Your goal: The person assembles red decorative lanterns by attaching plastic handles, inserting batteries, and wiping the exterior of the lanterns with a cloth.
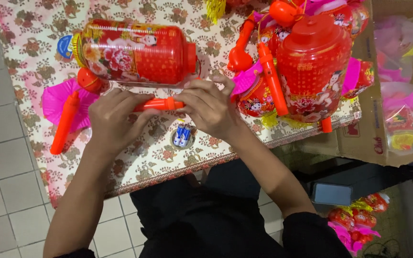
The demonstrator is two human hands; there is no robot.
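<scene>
Both hands grip an orange handle [158, 103] near the middle of the tabletop [29, 52]: the left hand [113, 119] wraps one end, the right hand [209, 107] pinches the other. A red lantern [137, 52] lies just behind it; small batteries [182, 135] sit near the front edge.

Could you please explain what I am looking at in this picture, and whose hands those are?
This is one view from a camera worn on a person's head, looking down at their own two bare hands over a table with a flowered cloth. The left hand and right hand together hold an orange plastic handle. Behind them a red lantern lies on its side. Between the wrists lie two small blue batteries. To the left rest another orange handle and a pink piece. At the right stand more finished red lanterns.
</scene>
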